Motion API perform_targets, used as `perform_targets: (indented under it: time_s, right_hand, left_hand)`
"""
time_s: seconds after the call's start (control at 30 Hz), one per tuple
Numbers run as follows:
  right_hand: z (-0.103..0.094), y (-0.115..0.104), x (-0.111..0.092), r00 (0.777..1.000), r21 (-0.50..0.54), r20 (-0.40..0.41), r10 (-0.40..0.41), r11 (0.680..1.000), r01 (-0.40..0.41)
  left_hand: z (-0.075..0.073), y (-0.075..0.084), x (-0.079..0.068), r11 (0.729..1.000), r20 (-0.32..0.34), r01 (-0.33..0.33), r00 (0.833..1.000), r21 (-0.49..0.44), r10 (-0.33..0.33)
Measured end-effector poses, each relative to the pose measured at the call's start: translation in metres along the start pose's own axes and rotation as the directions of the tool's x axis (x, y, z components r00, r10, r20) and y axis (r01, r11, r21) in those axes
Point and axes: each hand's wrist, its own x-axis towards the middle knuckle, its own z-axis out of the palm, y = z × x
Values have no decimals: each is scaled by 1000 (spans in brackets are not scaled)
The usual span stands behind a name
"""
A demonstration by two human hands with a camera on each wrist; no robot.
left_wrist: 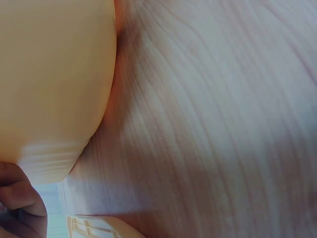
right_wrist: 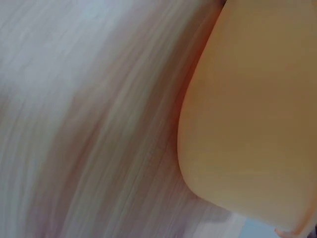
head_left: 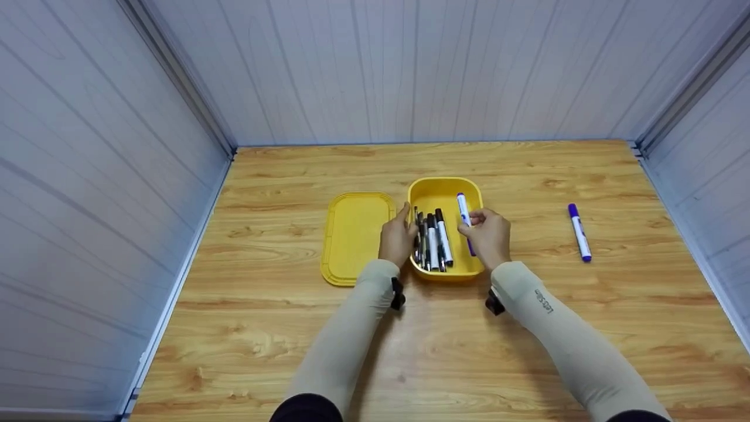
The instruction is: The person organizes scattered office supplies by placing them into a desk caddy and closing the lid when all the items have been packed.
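A yellow plastic box (head_left: 436,186) stands uncovered on the table, with several black-and-white markers (head_left: 443,235) and dark pens (head_left: 423,240) lying lengthwise along its left side. My left hand (head_left: 396,241) grips the box's left rim, thumb at the inner edge; in the left wrist view its bent fingers (left_wrist: 21,193) are beside the wall. Over the right side of the box, my right hand (head_left: 493,237) pinches a white marker (head_left: 463,208) with a blue end. A purple-blue end shows below those fingertips. The right wrist view has the box wall (right_wrist: 252,114) but not the fingers.
Left of the box lies its flat yellow lid (head_left: 358,237), close to the left hand. Another white marker (head_left: 579,232) with blue ends lies farther right on the wooden table (head_left: 269,234). Pale panel walls (head_left: 381,70) enclose the back and both sides.
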Motion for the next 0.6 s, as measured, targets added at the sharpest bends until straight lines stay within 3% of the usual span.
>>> perform_targets:
  time_s: [0.23, 0.6]
  right_hand:
    - [12, -1, -2, 999, -30, 13, -46, 998, 46]
    - [24, 5, -4, 982, -99, 19, -187, 977, 187]
  left_hand:
    - [1, 2, 0, 1000, 1, 11, 1000, -4, -11]
    - [1, -2, 1, 1000, -7, -2, 1000, -1, 2]
